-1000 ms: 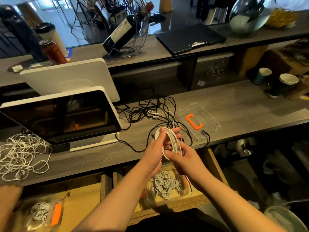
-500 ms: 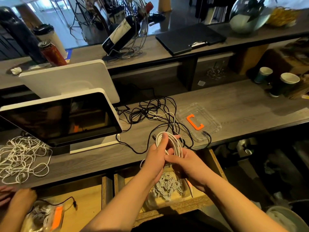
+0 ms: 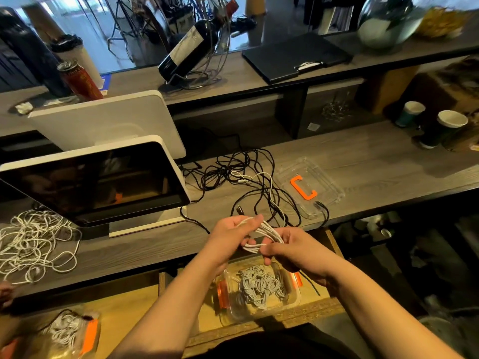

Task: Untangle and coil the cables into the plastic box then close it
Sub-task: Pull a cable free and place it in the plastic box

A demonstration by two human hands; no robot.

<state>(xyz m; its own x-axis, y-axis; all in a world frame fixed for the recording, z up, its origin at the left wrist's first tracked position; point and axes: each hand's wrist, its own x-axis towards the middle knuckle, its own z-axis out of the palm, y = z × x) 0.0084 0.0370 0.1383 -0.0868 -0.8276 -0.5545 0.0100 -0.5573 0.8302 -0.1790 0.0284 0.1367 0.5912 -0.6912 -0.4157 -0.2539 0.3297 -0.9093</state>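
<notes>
A coiled white cable (image 3: 264,233) is stretched between both my hands above the counter's front edge. My left hand (image 3: 230,235) grips one end of the coil, and my right hand (image 3: 290,247) pinches the other end. Directly below, a clear plastic box (image 3: 294,297) with orange clips sits in an open drawer and holds several grey-white coiled cables (image 3: 259,285). Its clear lid (image 3: 329,186) with an orange handle lies on the counter to the right. A tangle of black cables (image 3: 241,174) with a white one through it lies behind my hands.
A white point-of-sale screen (image 3: 90,182) stands at left, with a loose heap of white cable (image 3: 33,244) beside it. Another box of cables (image 3: 70,332) sits in the lower-left drawer, near another person's hand (image 3: 5,291). Two paper cups (image 3: 440,128) stand at far right.
The white coil has dropped lower and turned from upright to lying sideways between my hands. The other person's hand at the lower left has drawn back to the frame's edge.
</notes>
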